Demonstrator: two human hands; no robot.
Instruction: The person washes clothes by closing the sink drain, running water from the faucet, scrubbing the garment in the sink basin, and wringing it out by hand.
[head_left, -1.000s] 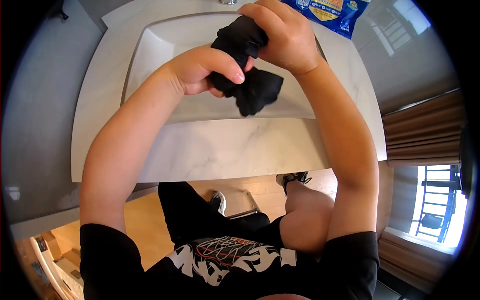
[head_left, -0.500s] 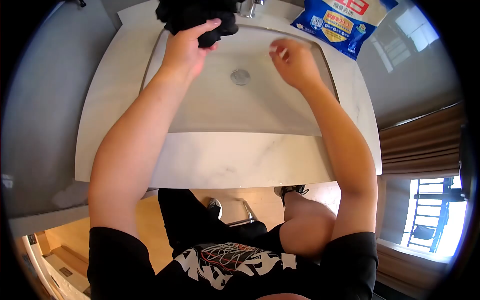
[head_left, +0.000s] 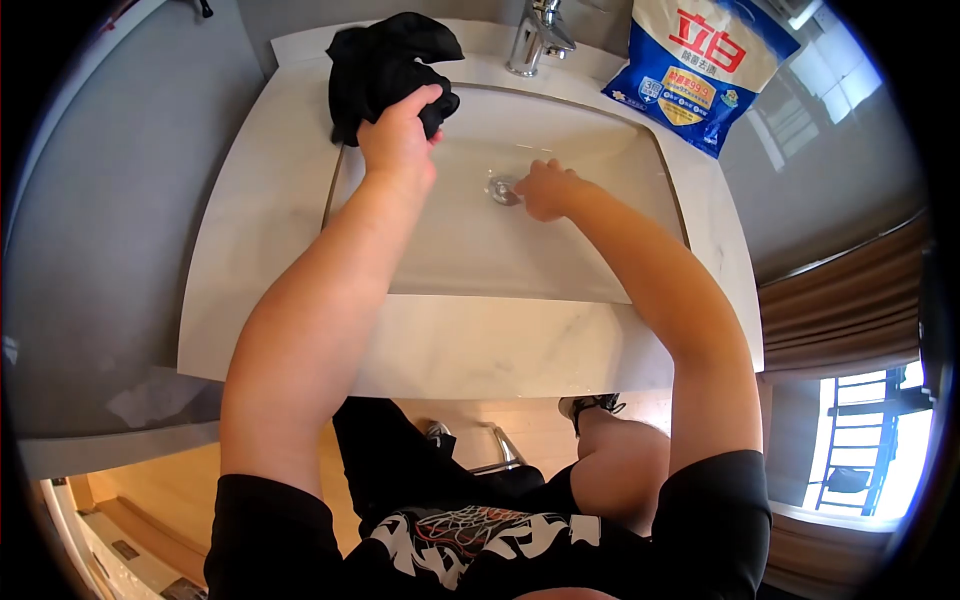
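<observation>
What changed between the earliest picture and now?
The black cloth, first gripped by both hands over the sink, is now at its back left corner, held by the left hand alone. The right hand let go and reached down to the drain; whether it touches is unclear. The blue and white bag stayed on the counter.

One wide, round-edged view from the camera on my head, facing forward and steeply down, my shirt (head_left: pixel 490 548) closest at the bottom, my hands (head_left: pixel 397 150) and the sink (head_left: pixel 470 262) farther out, the tap (head_left: pixel 540 40) up top.
</observation>
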